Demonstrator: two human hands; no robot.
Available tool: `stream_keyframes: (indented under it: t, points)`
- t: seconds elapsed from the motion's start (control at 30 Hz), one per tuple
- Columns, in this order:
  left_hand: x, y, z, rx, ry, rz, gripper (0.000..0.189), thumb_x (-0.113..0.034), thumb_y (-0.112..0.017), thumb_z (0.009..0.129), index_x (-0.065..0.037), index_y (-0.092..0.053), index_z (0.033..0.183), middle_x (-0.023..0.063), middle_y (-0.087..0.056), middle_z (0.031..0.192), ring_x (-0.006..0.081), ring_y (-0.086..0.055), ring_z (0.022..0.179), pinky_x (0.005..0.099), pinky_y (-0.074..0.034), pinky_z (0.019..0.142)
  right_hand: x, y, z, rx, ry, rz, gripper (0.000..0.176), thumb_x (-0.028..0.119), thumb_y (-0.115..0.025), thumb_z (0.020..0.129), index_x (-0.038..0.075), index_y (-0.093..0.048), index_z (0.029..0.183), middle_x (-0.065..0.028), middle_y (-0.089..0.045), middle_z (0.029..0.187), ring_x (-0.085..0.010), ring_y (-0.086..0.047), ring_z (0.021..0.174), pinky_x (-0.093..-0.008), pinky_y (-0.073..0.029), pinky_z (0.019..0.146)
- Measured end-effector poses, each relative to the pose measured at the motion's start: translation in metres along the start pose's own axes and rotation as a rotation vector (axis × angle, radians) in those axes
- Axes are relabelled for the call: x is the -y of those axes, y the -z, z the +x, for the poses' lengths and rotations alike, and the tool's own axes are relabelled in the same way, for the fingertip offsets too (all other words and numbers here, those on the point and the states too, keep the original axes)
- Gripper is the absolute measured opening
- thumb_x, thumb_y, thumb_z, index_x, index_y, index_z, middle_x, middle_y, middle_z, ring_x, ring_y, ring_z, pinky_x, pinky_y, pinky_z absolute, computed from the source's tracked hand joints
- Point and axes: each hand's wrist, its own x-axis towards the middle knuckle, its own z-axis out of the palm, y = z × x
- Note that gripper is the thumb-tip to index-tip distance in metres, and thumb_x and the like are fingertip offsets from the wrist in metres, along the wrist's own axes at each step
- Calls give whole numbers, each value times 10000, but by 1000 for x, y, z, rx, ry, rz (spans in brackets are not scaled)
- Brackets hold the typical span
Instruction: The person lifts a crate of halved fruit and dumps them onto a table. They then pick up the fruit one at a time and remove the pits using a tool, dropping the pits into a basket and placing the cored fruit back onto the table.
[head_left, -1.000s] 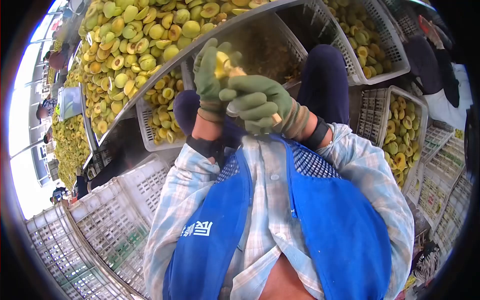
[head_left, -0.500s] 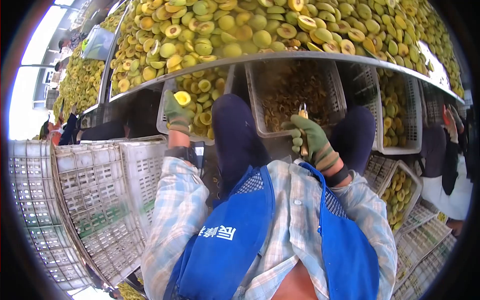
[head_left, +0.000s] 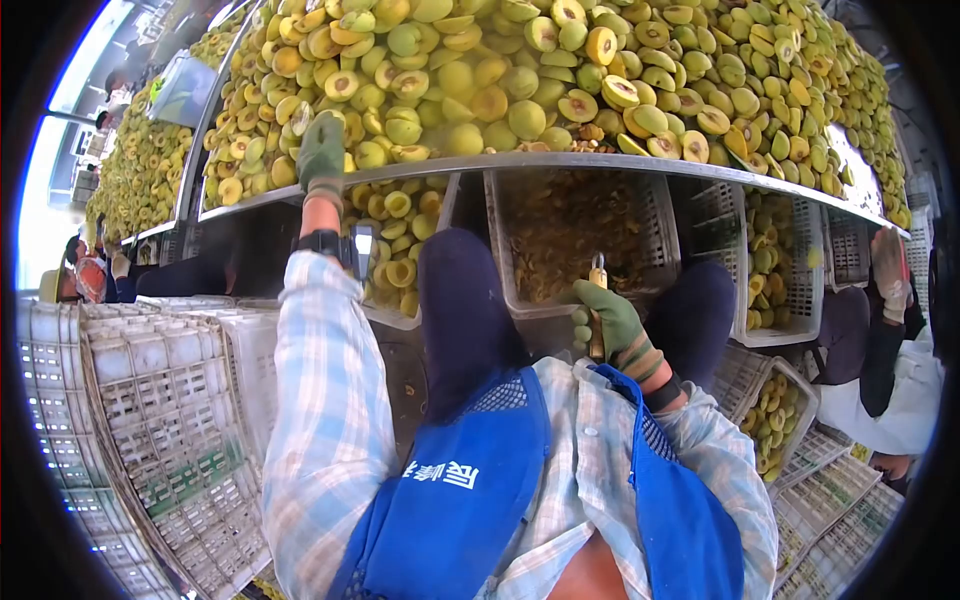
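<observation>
My left hand (head_left: 322,155), in a green glove, reaches over the metal table edge onto a heap of halved green-yellow stone fruit (head_left: 455,80). Its back faces me and its fingertips are hidden, so whether it grips a half cannot be told. My right hand (head_left: 615,325), gloved too, is closed around the wooden handle of a small pitting tool (head_left: 597,330). The tool's metal tip points up and away, above the near edge of a crate of brown scraps (head_left: 570,235). Hollowed fruit halves (head_left: 400,235) fill another crate under the table edge, below my left forearm.
The metal table edge (head_left: 480,164) crosses in front of my knees. Stacked white plastic crates (head_left: 170,400) stand at the left. More fruit-filled crates (head_left: 770,400) are at the right, where a co-worker's gloved hand (head_left: 889,272) shows. Other people sit at the far left.
My left hand has moved forward from above the hollowed-fruit crate to the heap. The hollowed half it held is no longer seen in it. My right hand keeps the tool.
</observation>
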Motion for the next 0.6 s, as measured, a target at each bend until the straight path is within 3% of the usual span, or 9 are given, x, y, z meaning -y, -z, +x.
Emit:
stream_keyframes:
  t: [0.1, 0.17, 0.23, 0.33, 0.43, 0.6]
  points:
    - [-42, 6, -18, 77, 431, -896, 452, -349, -550, 903, -36, -555, 1230, 119, -635, 1149, 222, -619, 1021, 352, -500, 904, 4, -4, 0, 48, 62, -79, 310, 325, -585, 928, 21, -598, 990, -3, -529, 625, -107, -491, 477, -260, -437, 443]
    - [-16, 0, -27, 236, 233, -803, 453, -346, -510, 920, -8, -545, 1221, 161, -603, 1207, 311, -592, 1088, 438, -512, 906, 13, -20, -11, 69, 104, -219, 290, 318, -598, 923, 33, -594, 974, -10, -531, 621, -109, -488, 461, -258, -424, 424]
    - [-108, 0, -82, 386, 605, -1302, 454, -339, -452, 950, -2, -533, 1242, 185, -592, 1216, 381, -560, 1137, 472, -517, 893, 22, -35, -19, 122, 160, -315, 287, 319, -610, 914, 39, -586, 969, -20, -542, 625, -110, -497, 455, -258, -423, 414]
    - [-155, -16, -136, 704, 716, -1656, 513, -327, -446, 948, 18, -462, 1327, 241, -521, 1307, 421, -528, 1166, 483, -499, 930, 27, -46, -30, 192, 260, -429, 315, 332, -620, 893, 33, -566, 977, -40, -573, 648, -111, -530, 467, -260, -443, 416]
    - [-182, -36, -173, 836, 700, -1538, 550, -363, -445, 945, 6, -433, 1353, 251, -515, 1317, 418, -555, 1129, 476, -485, 943, 34, -55, -53, 162, 348, -561, 341, 333, -616, 872, 20, -546, 987, -55, -596, 669, -110, -555, 483, -260, -467, 432]
    - [-240, -50, -232, 801, 563, -1361, 515, -359, -367, 990, 23, -449, 1325, 227, -582, 1187, 356, -603, 1046, 438, -528, 863, 32, -42, -68, 114, 472, -553, 335, 333, -591, 865, 18, -541, 970, -56, -607, 662, -115, -565, 479, -257, -470, 442]
